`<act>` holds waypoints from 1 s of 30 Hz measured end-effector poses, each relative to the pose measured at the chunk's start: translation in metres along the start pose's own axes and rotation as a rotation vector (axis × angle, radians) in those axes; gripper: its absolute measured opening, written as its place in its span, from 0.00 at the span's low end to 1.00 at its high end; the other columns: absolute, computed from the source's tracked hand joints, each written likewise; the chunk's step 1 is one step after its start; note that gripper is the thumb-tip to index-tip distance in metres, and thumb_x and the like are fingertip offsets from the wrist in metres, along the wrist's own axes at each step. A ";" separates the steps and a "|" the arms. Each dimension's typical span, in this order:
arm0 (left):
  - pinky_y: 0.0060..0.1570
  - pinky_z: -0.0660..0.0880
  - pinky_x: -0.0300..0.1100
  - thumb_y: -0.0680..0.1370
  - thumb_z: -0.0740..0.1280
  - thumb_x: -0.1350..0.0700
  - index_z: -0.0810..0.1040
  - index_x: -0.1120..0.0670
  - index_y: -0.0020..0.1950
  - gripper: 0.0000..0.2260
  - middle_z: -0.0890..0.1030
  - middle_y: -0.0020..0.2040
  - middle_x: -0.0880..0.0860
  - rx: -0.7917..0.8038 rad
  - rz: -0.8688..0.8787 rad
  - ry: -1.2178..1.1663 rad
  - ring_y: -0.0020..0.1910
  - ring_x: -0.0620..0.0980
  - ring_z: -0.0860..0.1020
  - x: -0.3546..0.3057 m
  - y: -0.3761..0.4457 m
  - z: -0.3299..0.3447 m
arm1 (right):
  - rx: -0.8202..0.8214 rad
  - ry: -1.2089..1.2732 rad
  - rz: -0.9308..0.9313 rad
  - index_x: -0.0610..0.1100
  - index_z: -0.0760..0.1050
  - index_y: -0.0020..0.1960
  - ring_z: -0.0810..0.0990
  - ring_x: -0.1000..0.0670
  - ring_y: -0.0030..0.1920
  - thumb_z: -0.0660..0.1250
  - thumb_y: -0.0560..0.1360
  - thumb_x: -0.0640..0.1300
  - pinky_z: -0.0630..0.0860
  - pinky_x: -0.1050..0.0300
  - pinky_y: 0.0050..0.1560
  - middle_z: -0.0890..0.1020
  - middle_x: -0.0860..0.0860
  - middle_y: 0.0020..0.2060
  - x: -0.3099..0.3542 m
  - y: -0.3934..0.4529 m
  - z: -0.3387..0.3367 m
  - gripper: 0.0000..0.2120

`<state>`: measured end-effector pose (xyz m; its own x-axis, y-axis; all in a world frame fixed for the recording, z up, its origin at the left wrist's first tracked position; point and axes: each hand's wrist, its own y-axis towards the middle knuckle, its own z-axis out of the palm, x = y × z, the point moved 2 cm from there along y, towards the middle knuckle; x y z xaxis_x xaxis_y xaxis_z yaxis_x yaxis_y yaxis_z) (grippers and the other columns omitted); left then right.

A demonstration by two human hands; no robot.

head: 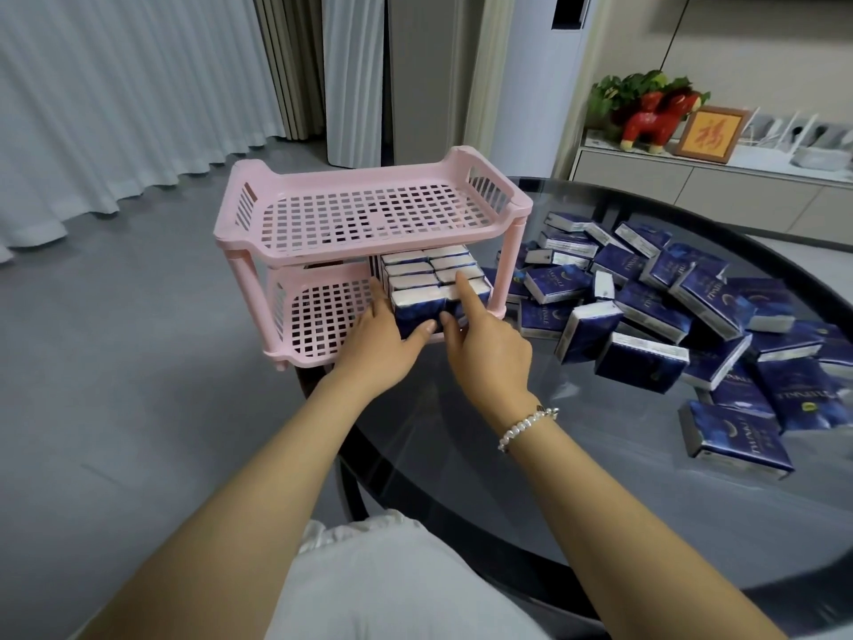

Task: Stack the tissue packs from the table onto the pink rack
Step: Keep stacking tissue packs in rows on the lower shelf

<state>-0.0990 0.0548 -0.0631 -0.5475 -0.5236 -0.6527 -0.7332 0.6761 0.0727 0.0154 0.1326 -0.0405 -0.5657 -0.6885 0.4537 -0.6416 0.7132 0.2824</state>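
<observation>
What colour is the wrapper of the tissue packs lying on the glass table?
Dark blue with white ends, on the tissue packs; the head view shows it.

Two-tier pink rack (369, 214) at 11 o'clock, navy tissue packs (431, 281) upright on its lower shelf, loose packs (669, 311) heaped at 2 o'clock

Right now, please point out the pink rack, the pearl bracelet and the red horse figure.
pink rack (369, 213): head view, top shelf grid.
pearl bracelet (524, 426): head view, beads on wrist.
red horse figure (657, 118): head view, body.
</observation>
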 end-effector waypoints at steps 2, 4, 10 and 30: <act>0.70 0.65 0.56 0.75 0.63 0.39 0.49 0.48 0.77 0.37 0.61 0.76 0.54 -0.022 0.009 -0.095 0.73 0.55 0.62 -0.005 -0.006 -0.002 | -0.015 0.023 0.000 0.56 0.53 0.75 0.81 0.44 0.46 0.54 0.81 0.53 0.68 0.55 0.37 0.82 0.50 0.48 -0.003 -0.005 -0.007 0.24; 0.70 0.63 0.55 0.76 0.63 0.43 0.48 0.49 0.78 0.36 0.59 0.76 0.55 -0.082 0.039 -0.146 0.74 0.54 0.61 -0.015 -0.015 -0.005 | -0.036 0.070 0.008 0.56 0.58 0.74 0.81 0.46 0.47 0.55 0.80 0.53 0.70 0.55 0.39 0.82 0.51 0.47 -0.009 -0.010 -0.015 0.22; 0.70 0.59 0.49 0.77 0.67 0.51 0.67 0.56 0.70 0.24 0.65 0.68 0.55 -0.344 0.133 -0.113 0.68 0.54 0.64 -0.061 -0.054 -0.007 | -0.125 0.301 0.003 0.52 0.72 0.64 0.77 0.51 0.35 0.59 0.79 0.52 0.67 0.57 0.33 0.74 0.56 0.29 -0.035 -0.034 -0.048 0.15; 0.68 0.65 0.42 0.78 0.66 0.56 0.71 0.51 0.70 0.19 0.71 0.69 0.50 0.035 0.128 -0.342 0.68 0.48 0.69 -0.160 -0.038 0.095 | -0.367 0.027 0.230 0.44 0.78 0.58 0.73 0.40 0.56 0.68 0.74 0.43 0.66 0.47 0.55 0.78 0.46 0.56 -0.158 -0.041 -0.094 0.13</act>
<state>0.0543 0.1623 -0.0333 -0.4630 -0.2340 -0.8549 -0.6503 0.7451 0.1483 0.1796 0.2244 -0.0436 -0.6557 -0.5063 0.5601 -0.2713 0.8503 0.4510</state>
